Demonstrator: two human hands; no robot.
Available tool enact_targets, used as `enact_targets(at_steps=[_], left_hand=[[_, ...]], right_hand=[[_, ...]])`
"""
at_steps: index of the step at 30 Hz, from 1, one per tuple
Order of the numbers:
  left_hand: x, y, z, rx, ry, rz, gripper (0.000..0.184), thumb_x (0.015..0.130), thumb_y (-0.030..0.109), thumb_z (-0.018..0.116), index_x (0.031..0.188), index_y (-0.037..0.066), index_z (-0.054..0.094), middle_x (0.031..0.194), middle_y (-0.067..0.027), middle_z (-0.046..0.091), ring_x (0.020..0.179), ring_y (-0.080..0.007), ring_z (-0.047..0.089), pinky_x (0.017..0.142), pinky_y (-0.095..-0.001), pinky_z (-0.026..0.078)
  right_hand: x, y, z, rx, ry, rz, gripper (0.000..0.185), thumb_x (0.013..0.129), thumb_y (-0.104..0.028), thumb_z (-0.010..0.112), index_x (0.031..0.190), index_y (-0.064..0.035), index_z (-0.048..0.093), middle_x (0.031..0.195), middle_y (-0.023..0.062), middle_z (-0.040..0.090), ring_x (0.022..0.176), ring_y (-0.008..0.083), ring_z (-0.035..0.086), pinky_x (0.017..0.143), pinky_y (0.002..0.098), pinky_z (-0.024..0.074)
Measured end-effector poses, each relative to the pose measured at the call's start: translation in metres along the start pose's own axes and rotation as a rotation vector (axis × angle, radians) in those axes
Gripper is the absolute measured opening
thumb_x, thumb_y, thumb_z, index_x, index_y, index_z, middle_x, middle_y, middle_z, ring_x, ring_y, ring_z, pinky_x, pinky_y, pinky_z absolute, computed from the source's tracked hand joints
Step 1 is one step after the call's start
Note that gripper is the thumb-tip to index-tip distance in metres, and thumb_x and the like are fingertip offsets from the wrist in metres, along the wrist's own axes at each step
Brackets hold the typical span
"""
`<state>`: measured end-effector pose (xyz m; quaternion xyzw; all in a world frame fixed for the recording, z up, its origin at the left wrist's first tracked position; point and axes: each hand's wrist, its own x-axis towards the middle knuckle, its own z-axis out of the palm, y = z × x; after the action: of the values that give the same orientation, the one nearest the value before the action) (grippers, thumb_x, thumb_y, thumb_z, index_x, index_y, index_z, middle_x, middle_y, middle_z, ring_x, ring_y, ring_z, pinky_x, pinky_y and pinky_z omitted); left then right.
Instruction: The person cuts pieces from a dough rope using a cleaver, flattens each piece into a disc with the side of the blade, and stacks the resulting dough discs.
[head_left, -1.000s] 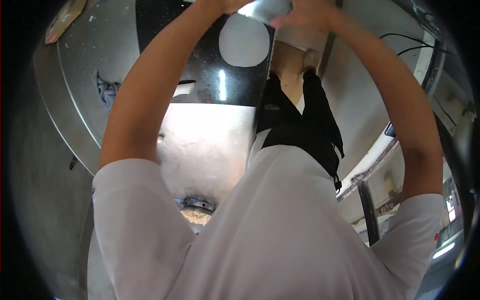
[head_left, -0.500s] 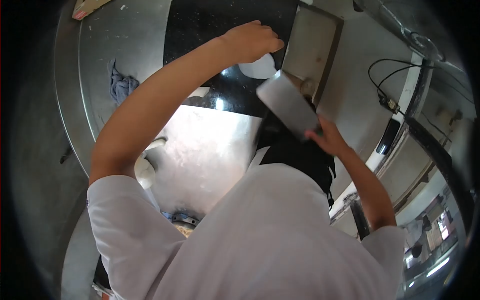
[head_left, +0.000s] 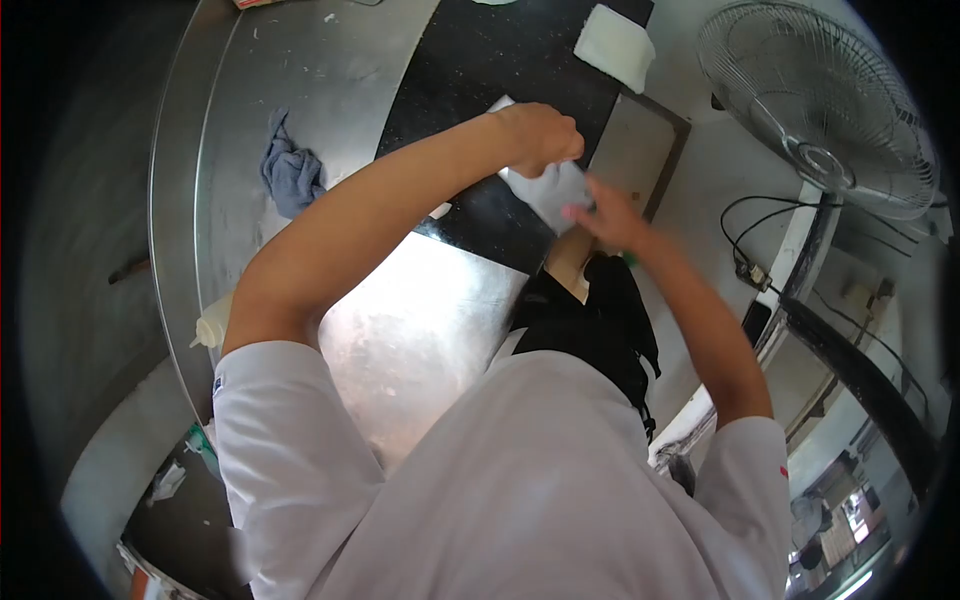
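Pale grey, a thin flat piece (head_left: 550,195) shows between the hands, at the edge of the glossy speckled black surface (head_left: 470,90); whether it rests there or hangs just above is unclear. The left hand (head_left: 541,140) is curled closed over its upper part. The right hand (head_left: 612,217) has fingertips at its lower end, but blur hides how firmly they grip. Uneven pulling could tear or crease the piece if it is soft; a loose hold could let it slip over the edge.
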<state>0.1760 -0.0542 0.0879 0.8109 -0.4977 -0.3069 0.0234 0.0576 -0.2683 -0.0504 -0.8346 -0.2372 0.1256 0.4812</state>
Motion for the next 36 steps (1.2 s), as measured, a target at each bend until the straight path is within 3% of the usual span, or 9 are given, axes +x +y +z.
enact_targets(at_steps=[4, 18, 22, 24, 26, 28, 31, 33, 36], left_hand=[[-0.018, -0.005, -0.009, -0.291, 0.055, -0.11, 0.025, 0.073, 0.01, 0.078, 0.091, 0.004, 0.062, 0.096, -0.0183, 0.07, 0.097, -0.0401, 0.068, 0.08, -0.0474, 0.053], [0.024, -0.159, -0.061, -1.055, 0.995, -0.492, 0.036, 0.084, 0.0, 0.077, 0.112, 0.003, 0.056, 0.104, -0.0085, 0.065, 0.096, -0.0167, 0.066, 0.082, -0.0317, 0.056], [0.028, -0.204, -0.015, -1.049, 1.041, -0.927, 0.05, 0.084, 0.009, 0.082, 0.125, 0.002, 0.054, 0.111, -0.0129, 0.064, 0.092, -0.0195, 0.066, 0.08, -0.0351, 0.057], [0.022, -0.201, -0.009, -0.675, 1.0, -1.425, 0.066, 0.076, 0.022, 0.089, 0.129, 0.001, 0.056, 0.128, -0.0198, 0.059, 0.102, -0.0311, 0.066, 0.087, -0.0439, 0.056], [0.006, -0.165, -0.006, -0.967, 1.308, -1.354, 0.077, 0.076, 0.03, 0.088, 0.136, -0.001, 0.052, 0.135, -0.0236, 0.055, 0.118, -0.0384, 0.06, 0.098, -0.0479, 0.049], [-0.011, -0.116, 0.037, -0.419, 1.425, -1.482, 0.078, 0.077, 0.033, 0.086, 0.137, 0.0, 0.05, 0.133, -0.0245, 0.055, 0.129, -0.0402, 0.05, 0.107, -0.0503, 0.04], [-0.008, -0.018, 0.082, -0.055, 1.228, -2.338, 0.073, 0.074, 0.028, 0.084, 0.133, 0.0, 0.05, 0.138, -0.0278, 0.044, 0.127, -0.0441, 0.044, 0.107, -0.0597, 0.032], [-0.006, 0.022, 0.155, -0.374, 1.396, -2.446, 0.066, 0.074, 0.011, 0.081, 0.129, -0.001, 0.048, 0.131, -0.0245, 0.044, 0.121, -0.0423, 0.047, 0.104, -0.0534, 0.037], [-0.018, 0.046, 0.168, -0.412, 1.674, -2.242, 0.058, 0.076, -0.003, 0.073, 0.127, -0.002, 0.047, 0.123, -0.0205, 0.043, 0.107, -0.0328, 0.056, 0.091, -0.0394, 0.049]], right_hand=[[-0.049, -0.049, -0.016, -0.04, -0.24, 0.396, 0.055, 0.093, -0.04, 0.074, 0.126, -0.0007, 0.056, 0.11, 0.0283, 0.069, 0.103, 0.0489, 0.066, 0.089, 0.0512, 0.0522], [0.059, 0.0, -0.102, 0.126, -0.526, 0.394, 0.041, 0.093, -0.028, 0.074, 0.112, 0.0038, 0.056, 0.093, 0.0288, 0.071, 0.092, 0.0461, 0.071, 0.077, 0.0495, 0.0548], [0.084, 0.002, -0.129, 0.073, -0.598, 0.426, 0.04, 0.093, -0.028, 0.074, 0.111, 0.0029, 0.056, 0.09, 0.0288, 0.07, 0.088, 0.0461, 0.07, 0.075, 0.0502, 0.0544], [0.089, 0.009, -0.136, 0.074, -0.574, 0.371, 0.04, 0.093, -0.028, 0.075, 0.111, 0.0023, 0.056, 0.089, 0.0281, 0.07, 0.087, 0.0464, 0.07, 0.075, 0.0506, 0.0541], [0.092, 0.017, -0.145, 0.067, -0.558, 0.315, 0.04, 0.092, -0.028, 0.075, 0.111, 0.0017, 0.057, 0.088, 0.0273, 0.07, 0.086, 0.0466, 0.069, 0.075, 0.051, 0.0538], [0.097, 0.027, -0.15, 0.124, -0.552, 0.299, 0.042, 0.091, -0.027, 0.076, 0.116, 0.0008, 0.058, 0.09, 0.0274, 0.07, 0.088, 0.0484, 0.068, 0.076, 0.0521, 0.0533], [0.102, 0.033, -0.156, 0.03, -0.511, 0.257, 0.04, 0.091, -0.027, 0.077, 0.113, 0.0015, 0.059, 0.094, 0.0278, 0.07, 0.092, 0.0497, 0.067, 0.077, 0.0517, 0.0529], [0.116, 0.026, -0.16, 0.01, -0.528, 0.236, 0.039, 0.09, -0.027, 0.077, 0.111, 0.0017, 0.059, 0.096, 0.0282, 0.07, 0.093, 0.0495, 0.067, 0.077, 0.0513, 0.0526], [0.136, 0.018, -0.149, 0.016, -0.525, 0.17, 0.038, 0.091, -0.026, 0.076, 0.11, 0.0035, 0.061, 0.098, 0.0293, 0.07, 0.094, 0.0483, 0.067, 0.077, 0.0505, 0.0519]])
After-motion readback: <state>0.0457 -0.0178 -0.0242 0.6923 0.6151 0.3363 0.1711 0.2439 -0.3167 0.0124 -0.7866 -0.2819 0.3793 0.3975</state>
